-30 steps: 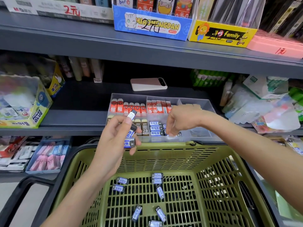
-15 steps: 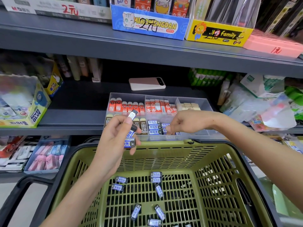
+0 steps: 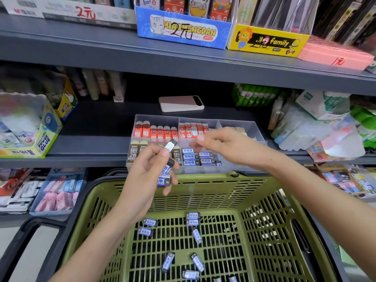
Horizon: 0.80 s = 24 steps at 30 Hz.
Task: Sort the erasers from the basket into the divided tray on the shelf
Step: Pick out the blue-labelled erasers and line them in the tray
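Only the head view here. The left hand (image 3: 146,174) is up in front of the near edge of the clear grey plastic divided tray (image 3: 156,117) and grips a little bunch of blue-and-white sleeved erasers (image 3: 164,180). One pokes up past the thumb, another sits tilted below it, and the lowest lies flat across the fingers.

The right hand (image 3: 221,144) hovers over the middle of the tray with its fingers curled in and the thumb against the forefinger. It's blurry, so I can't tell whether it's pinching anything.

The tray sits on the dark grey metal shelf (image 3: 91,139), just behind the rim of the olive-green plastic mesh basket (image 3: 254,200). The front middle compartment has a stack of the same blue-and-white ones, lying flat. Red-sleeved erasers (image 3: 154,132) stand in the back left compartment, and brown 2B-sleeved erasers (image 3: 133,152) in the front left. Most of the right-hand side of the tray is hidden by the arm.

More blue-and-white ones are scattered loose on the basket floor, well apart from each other. A pink-and-white flat rectangular device (image 3: 181,103) lies on the shelf behind the tray.
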Each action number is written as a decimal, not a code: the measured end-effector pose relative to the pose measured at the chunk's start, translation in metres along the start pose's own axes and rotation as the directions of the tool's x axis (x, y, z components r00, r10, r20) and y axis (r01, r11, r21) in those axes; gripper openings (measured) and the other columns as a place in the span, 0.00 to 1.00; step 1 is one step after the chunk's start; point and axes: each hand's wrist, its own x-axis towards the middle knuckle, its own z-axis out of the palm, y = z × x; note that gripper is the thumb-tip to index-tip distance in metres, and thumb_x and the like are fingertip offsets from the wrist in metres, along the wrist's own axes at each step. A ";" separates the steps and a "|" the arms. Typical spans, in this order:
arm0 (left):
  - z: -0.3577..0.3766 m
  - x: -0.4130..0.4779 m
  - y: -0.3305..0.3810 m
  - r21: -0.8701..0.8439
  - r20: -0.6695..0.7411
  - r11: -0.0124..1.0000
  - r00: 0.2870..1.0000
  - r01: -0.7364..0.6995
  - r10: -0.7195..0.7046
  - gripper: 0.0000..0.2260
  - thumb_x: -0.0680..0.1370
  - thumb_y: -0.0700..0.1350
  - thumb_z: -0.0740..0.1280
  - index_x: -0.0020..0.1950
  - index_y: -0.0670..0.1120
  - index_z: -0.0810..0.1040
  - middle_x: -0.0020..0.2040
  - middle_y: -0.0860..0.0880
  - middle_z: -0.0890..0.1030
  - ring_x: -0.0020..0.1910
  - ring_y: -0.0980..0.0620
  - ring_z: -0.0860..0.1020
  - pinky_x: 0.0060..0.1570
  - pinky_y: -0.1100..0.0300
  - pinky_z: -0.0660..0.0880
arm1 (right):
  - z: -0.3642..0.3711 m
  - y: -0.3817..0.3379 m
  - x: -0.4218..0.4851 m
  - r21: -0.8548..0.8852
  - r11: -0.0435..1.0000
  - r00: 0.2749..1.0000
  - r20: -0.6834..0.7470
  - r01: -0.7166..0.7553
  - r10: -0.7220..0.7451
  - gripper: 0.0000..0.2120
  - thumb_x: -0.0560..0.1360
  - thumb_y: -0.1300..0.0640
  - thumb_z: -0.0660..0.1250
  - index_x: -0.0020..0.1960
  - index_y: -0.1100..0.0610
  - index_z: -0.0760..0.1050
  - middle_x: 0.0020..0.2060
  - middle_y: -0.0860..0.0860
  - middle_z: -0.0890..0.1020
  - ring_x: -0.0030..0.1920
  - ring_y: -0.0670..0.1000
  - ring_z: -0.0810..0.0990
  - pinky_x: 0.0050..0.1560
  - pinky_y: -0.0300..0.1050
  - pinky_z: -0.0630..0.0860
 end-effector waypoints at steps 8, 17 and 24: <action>-0.001 -0.002 0.003 -0.063 0.134 0.993 0.987 0.099 -0.090 0.12 0.73 0.57 0.62 0.41 0.53 0.81 0.33 0.48 0.78 0.24 0.54 0.73 0.18 0.67 0.62 | 0.028 -0.021 0.001 0.339 0.920 0.980 -0.085 0.198 -0.179 0.04 0.73 0.63 0.69 0.44 0.56 0.79 0.35 0.42 0.80 0.38 0.40 0.76 0.42 0.30 0.71; -0.011 0.003 0.002 -0.224 0.193 0.960 0.973 0.169 -0.126 0.07 0.75 0.43 0.65 0.50 0.43 0.80 0.38 0.46 0.77 0.32 0.53 0.75 0.23 0.67 0.65 | -0.021 0.029 0.019 -0.152 0.982 0.979 -0.188 -0.114 0.084 0.11 0.67 0.57 0.76 0.45 0.56 0.76 0.31 0.47 0.81 0.29 0.39 0.75 0.36 0.34 0.70; -0.013 0.005 0.002 -0.292 0.251 0.942 0.963 0.168 -0.094 0.17 0.66 0.31 0.64 0.54 0.39 0.78 0.42 0.44 0.78 0.41 0.51 0.74 0.30 0.64 0.69 | -0.008 0.039 0.032 -0.481 0.876 0.998 -0.057 -0.017 -0.012 0.08 0.68 0.50 0.74 0.48 0.44 0.83 0.37 0.36 0.78 0.36 0.32 0.68 0.39 0.18 0.55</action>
